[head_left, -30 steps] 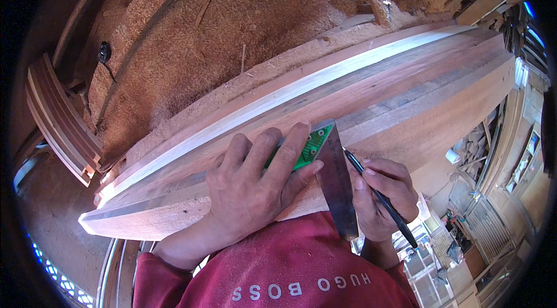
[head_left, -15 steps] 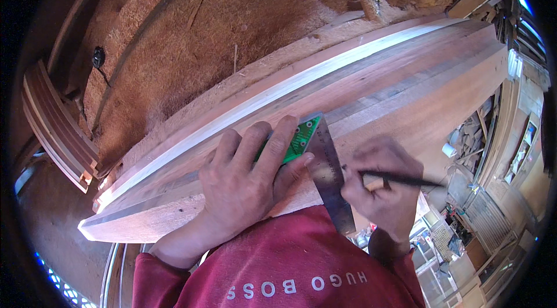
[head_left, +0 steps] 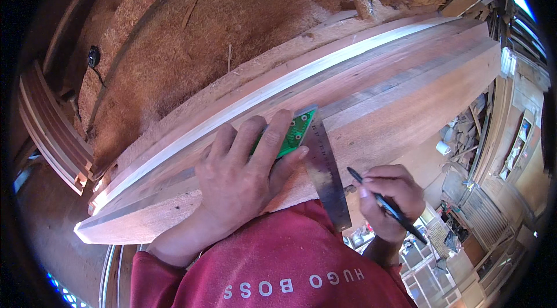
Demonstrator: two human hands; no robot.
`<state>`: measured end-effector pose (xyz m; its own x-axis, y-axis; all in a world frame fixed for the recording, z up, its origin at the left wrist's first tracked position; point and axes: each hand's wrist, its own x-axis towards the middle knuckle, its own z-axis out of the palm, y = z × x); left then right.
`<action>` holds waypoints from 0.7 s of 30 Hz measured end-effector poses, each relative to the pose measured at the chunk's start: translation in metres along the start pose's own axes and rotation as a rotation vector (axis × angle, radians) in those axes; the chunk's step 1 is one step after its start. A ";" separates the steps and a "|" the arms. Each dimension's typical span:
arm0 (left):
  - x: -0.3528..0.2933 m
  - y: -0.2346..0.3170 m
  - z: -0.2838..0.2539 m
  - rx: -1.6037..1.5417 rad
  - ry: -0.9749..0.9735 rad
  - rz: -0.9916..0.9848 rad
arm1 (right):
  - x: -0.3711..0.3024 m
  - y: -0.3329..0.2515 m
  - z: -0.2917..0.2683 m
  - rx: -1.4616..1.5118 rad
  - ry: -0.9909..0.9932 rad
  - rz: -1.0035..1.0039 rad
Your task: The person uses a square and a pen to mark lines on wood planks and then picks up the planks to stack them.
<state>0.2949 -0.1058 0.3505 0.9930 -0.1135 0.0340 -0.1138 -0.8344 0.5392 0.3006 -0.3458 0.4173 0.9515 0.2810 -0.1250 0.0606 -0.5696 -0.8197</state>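
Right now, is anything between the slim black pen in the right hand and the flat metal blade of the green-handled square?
Nothing visible: only a gap over bare reddish-brown wood parts the tip of the black pen from the metal blade. The left hand grips the green handle on the blade's other side.

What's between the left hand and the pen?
In the head view, the square's dark metal blade lies between the left hand and the pen; between blade and pen tip, the wooden panel shows.

Pen (head_left: 395,211) right of square (head_left: 326,174)
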 end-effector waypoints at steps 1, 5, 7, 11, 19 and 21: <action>-0.001 0.000 -0.002 -0.003 0.002 0.004 | -0.002 0.002 0.001 -0.004 0.003 0.000; -0.008 -0.005 -0.009 0.012 -0.030 -0.030 | -0.003 0.013 0.017 0.181 0.250 0.058; -0.010 -0.006 -0.009 0.017 -0.027 -0.037 | 0.000 0.016 0.024 0.167 0.252 0.047; -0.007 -0.006 -0.007 0.032 -0.044 -0.022 | 0.001 0.014 0.040 0.285 0.266 0.104; -0.005 -0.003 -0.004 0.073 -0.045 -0.006 | 0.002 0.024 0.054 0.197 0.274 -0.002; -0.005 -0.004 -0.003 0.066 -0.023 0.008 | 0.006 0.021 0.058 0.235 0.309 -0.059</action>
<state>0.2902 -0.1000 0.3507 0.9911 -0.1322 0.0180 -0.1244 -0.8670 0.4825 0.2903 -0.3107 0.3671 0.9966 0.0415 0.0706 0.0808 -0.3568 -0.9307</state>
